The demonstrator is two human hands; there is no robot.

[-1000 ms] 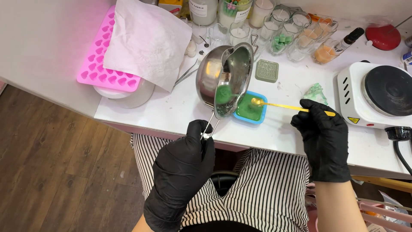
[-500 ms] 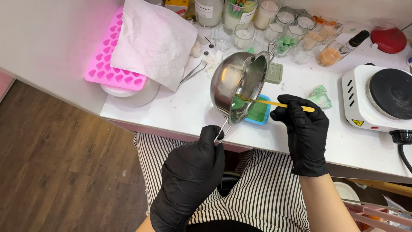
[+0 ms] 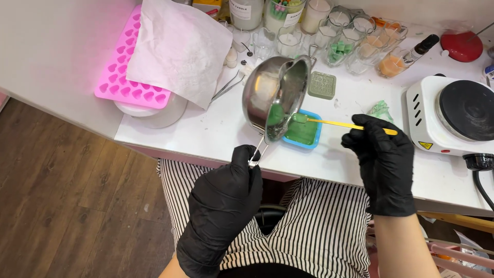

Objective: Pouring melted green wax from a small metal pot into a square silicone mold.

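Black gloves cover both hands. The left hand has its fingers curled tight round the handle of a steel pot, tipped steeply so green liquid sits at its lip, up and right of the fingers. The right hand pinches a yellow stick whose far tip, left of the fingers, touches the pot's lip above a blue mould holding green liquid.
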